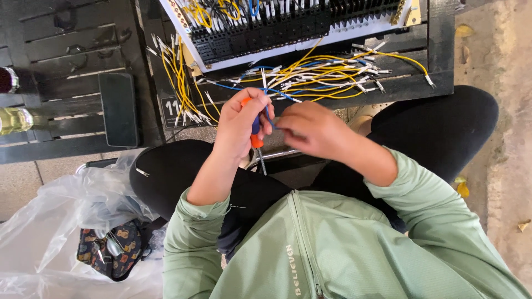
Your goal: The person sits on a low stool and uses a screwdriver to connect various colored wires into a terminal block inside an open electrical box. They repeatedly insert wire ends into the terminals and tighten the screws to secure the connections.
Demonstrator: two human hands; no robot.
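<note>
- Gripping a screwdriver (pixel 256 135) with an orange and blue handle, the left hand (pixel 242 124) is clenched around it; the metal shaft points down toward the lap.
- The right hand (pixel 313 130) pinches a thin blue wire (pixel 268 113) just beside the screwdriver handle; its fingertips are curled in and hard to make out.
- Both hands hover above the knees, in front of the dark slatted table (pixel 66 50).
- On the table lies a loose heap of yellow, blue and white wires (pixel 327 77) with pale sleeved ends, spilling toward the hands.
- Behind the heap sits a white panel (pixel 288 25) with rows of black terminal blocks, cut off by the top edge.
- A dark phone (pixel 118 109) lies flat on the table, well apart from the hands.
- Two bottles (pixel 11 99) at the left edge are mostly cut off.
- A crumpled clear plastic bag (pixel 50 232) lies on the floor at lower left, partly covering a patterned pouch (pixel 105 249).
- Green sleeves hide the wrists' far sides.
</note>
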